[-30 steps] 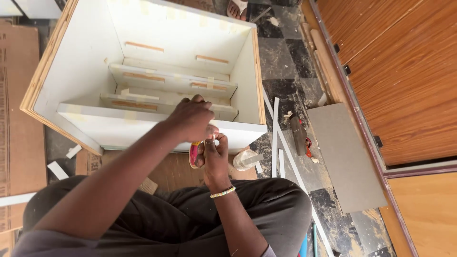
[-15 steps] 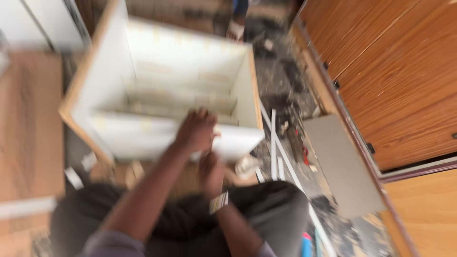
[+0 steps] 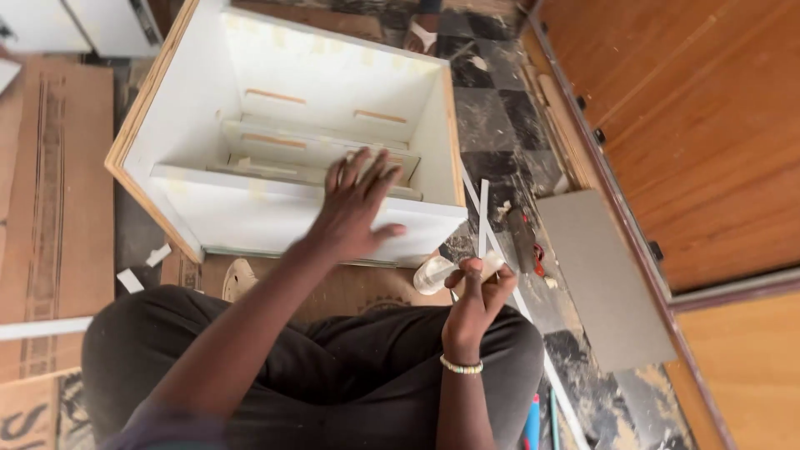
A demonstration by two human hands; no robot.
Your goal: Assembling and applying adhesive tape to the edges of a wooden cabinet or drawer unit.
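Your left hand (image 3: 354, 208) lies on a cabinet box (image 3: 250, 208) of matt white laminate, its cut edges showing raw pale wood. Your right hand (image 3: 477, 300) holds a clear, glossy plastic bottle (image 3: 435, 273). Upper right, the door panels (image 3: 708, 125) are smooth varnished wood. At left lies rough brown cardboard (image 3: 54, 192).

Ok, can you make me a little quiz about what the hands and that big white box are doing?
1. True or false: the left hand rests on the white wooden cabinet box.
2. What does the right hand hold: A a hammer, B a small clear plastic bottle, C a saw?
3. What lies flat on the floor right of the box?

Key: 1 true. 2 B. 3 a grey rectangular board.
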